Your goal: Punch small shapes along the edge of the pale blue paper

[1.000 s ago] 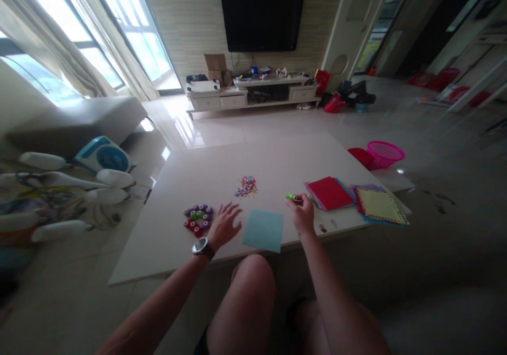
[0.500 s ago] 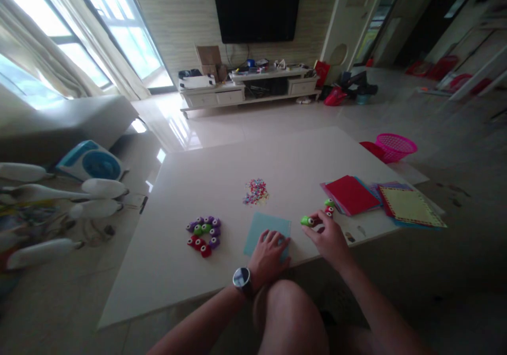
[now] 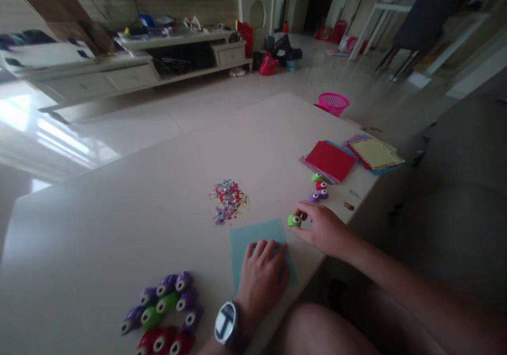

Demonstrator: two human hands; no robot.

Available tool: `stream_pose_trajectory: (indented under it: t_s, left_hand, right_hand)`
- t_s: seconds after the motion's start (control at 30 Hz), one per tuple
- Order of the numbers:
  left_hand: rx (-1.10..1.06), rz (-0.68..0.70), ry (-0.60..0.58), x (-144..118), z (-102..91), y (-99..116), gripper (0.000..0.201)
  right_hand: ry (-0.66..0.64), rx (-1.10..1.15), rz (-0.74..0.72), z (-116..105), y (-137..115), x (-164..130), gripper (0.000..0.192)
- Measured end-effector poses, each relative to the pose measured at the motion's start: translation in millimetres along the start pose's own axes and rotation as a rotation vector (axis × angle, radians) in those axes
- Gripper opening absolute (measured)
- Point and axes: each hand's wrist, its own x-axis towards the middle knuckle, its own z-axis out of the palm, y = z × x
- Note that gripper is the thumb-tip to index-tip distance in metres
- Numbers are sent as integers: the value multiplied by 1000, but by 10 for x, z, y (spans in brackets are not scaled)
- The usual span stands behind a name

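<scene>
Two hands: both low on the bench (image 3: 119, 196)
Left hand (image 3: 261, 278): fingers spread flat — pressing the blue paper (image 3: 247, 239)
Right hand (image 3: 322, 228): fingers pinching the green punch (image 3: 293, 220) — just beside the paper's far corner

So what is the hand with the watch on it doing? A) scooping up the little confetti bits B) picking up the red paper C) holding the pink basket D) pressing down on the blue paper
D: the left hand, the one with the watch, lies flat on the blue paper at the table's near edge, while the pink basket, red paper and confetti lie farther off, untouched by it.
</scene>
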Motion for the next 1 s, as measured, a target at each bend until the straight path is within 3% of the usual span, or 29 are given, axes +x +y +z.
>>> stream_pose_trajectory:
  t_s: [0.2,0.4,0.5,0.6,0.8,0.87,1.0]
  left_hand:
    - [-65,-6,57,-129,-47,8,25]
    - [-95,118,113,-256,17,20,21]
    - [-138,157,92,-276,28,66,18]
    - [-173,148,66,-277,4,95,26]
    - [-195,107,-3,-263,-40,83,25]
    - [-195,101,-11,-266,-43,84,23]
    - [-210,93,-26,-280,-39,95,19]
  right_hand:
    - [-31,-49,9,319,-263,53,15]
    - [-36,-19,-14,456,-386,-81,16]
    - [-28,-40,15,406,-301,-209,15]
    - [-17,-78,43,212,-268,-315,12]
    - [-52,-286,24,-216,-461,-261,11]
    - [-57,-262,-2,-176,-460,-154,12]
    - [17,-111,-65,145,-300,86,10]
